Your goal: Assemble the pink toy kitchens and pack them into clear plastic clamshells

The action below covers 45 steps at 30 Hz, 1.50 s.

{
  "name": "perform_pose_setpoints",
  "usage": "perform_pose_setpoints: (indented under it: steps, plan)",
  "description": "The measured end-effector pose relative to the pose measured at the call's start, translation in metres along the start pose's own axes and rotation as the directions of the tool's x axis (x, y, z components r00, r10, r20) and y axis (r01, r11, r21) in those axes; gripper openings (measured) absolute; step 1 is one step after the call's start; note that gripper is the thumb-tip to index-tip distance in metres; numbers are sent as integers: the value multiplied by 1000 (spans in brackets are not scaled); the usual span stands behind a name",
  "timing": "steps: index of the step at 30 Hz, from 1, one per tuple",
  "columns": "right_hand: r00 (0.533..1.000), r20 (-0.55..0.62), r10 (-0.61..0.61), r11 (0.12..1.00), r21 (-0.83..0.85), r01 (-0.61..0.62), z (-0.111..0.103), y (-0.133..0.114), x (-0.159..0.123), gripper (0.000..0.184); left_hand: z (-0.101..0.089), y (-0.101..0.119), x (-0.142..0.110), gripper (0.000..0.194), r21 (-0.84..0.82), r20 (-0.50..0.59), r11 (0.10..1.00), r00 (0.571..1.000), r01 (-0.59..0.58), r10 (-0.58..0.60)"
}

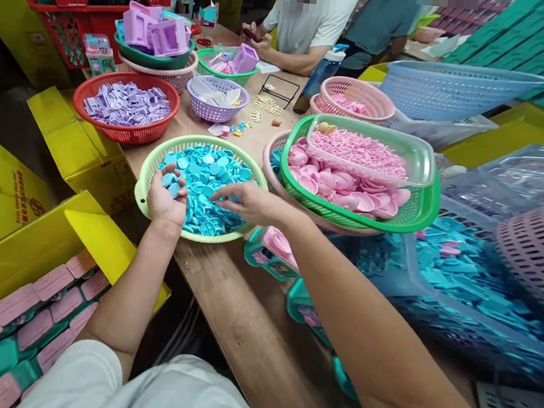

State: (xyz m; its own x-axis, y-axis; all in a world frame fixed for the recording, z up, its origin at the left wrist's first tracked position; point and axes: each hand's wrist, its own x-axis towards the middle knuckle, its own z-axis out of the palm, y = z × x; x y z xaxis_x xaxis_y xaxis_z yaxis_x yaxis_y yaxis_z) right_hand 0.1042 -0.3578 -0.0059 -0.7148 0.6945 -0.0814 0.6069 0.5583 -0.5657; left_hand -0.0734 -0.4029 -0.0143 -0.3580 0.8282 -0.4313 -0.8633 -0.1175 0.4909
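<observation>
Holds a few turquoise discs (173, 189) in the left hand (162, 206), cupped palm up with fingers curled in. Reaches palm down with the right hand (250, 203), loosely open over the light-green basket (208, 239) — cannot tell if touching the discs piled inside it. At lower left, a yellow carton (4, 236) full of pink-and-teal cases (16, 304). Under the basket, a wooden table (242, 316). Close on the right, a green basket (357, 222) of pink pieces (336, 181); beyond on the left, a red basket (129, 132) of lilac pieces (125, 103). Farther back, a purple basket (216, 113), then a blue bottle (319, 77) — and, across the table, a seated person (315, 28) in white, with a dark object (252, 35) in hand.
</observation>
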Motion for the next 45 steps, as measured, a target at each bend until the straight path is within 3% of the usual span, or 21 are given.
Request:
perform_pose_setpoints:
  steps: [3,5,7,10,14,18,21,23,24,26,28,30,33,36,38,40,43,45]
  plan:
    - [954,-260,147,983,149,-111,-19,12,0,34,1,0,0,27,-7,8,1000,1000,9,-9]
    - [908,-339,247,962,199,-187,-24,17,5,46,1,-1,0,24,1,17,1000,1000,19,-19]
    - [902,-335,273,959,166,-228,-21,19,13,49,1,-1,1,23,8,22,1000,1000,21,-22]
    - [919,-338,200,971,-59,-233,-6,14,30,31,1,-2,1,26,24,33,1000,999,16,-17]
    - [925,-281,256,873,-343,-346,12,2,56,30,0,-3,2,26,48,33,999,999,12,-13]
    - [920,-256,296,841,-386,-379,13,-1,71,28,-2,-3,3,22,48,44,999,999,9,-11]
    - [906,-312,287,919,-179,-352,6,4,69,22,-3,-2,4,23,41,43,999,999,11,-13]
    - [876,-354,327,943,178,-280,1,10,63,24,-2,-2,4,24,39,43,999,999,14,-16]
    - [861,-353,366,891,400,-215,-2,12,58,25,-1,-1,4,25,37,41,999,999,15,-16]
    - [849,-295,439,643,763,-68,-6,15,50,25,1,-1,5,26,36,33,999,999,12,-13]
    - [852,-219,475,387,922,21,-9,16,43,25,2,-1,6,27,35,23,999,1000,5,-5]
    - [843,-165,511,286,958,15,-8,17,39,24,3,-1,7,27,37,18,999,1000,-1,0]
    - [801,-129,585,362,925,-115,-2,19,39,23,3,-2,9,28,35,12,999,1000,-5,5]
    - [763,-260,592,604,770,-206,7,22,44,27,1,-2,10,29,36,14,999,1000,-9,8]
    - [758,-353,548,710,676,-198,11,23,46,28,0,-2,11,28,39,17,999,1000,-9,8]
    - [782,-345,520,698,699,-155,13,22,47,28,-1,-2,12,26,43,19,999,1000,-11,10]
    - [836,-248,490,610,783,-125,13,20,45,32,0,-2,12,22,51,24,998,1000,-21,20]
    - [861,-216,461,629,763,-145,10,20,41,38,0,-2,12,22,53,26,998,999,-22,21]
